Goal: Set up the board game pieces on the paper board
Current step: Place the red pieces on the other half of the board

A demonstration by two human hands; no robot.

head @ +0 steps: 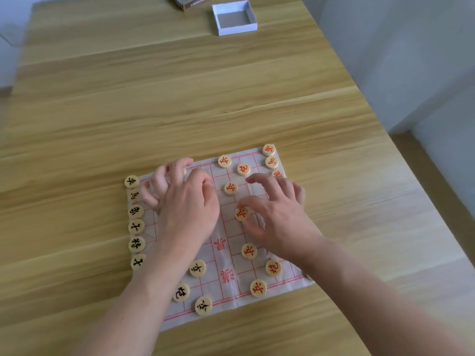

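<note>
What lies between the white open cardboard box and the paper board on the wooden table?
Only bare wooden table lies between the white open cardboard box and the paper board, as the head view shows.

The paper board [226, 255] at the lower middle of the frame is pale grey-white, ruled with a red grid and printed with large red characters, and it lies on a table [180, 98] of light yellow-brown wood with darker grain streaks. The round pieces are all cream: the column down the board's left edge [135, 226] carries black characters, while those across the right half [249, 251] carry red ones. At the top of the frame sits a white box [235, 28] with a grey inside.
</note>
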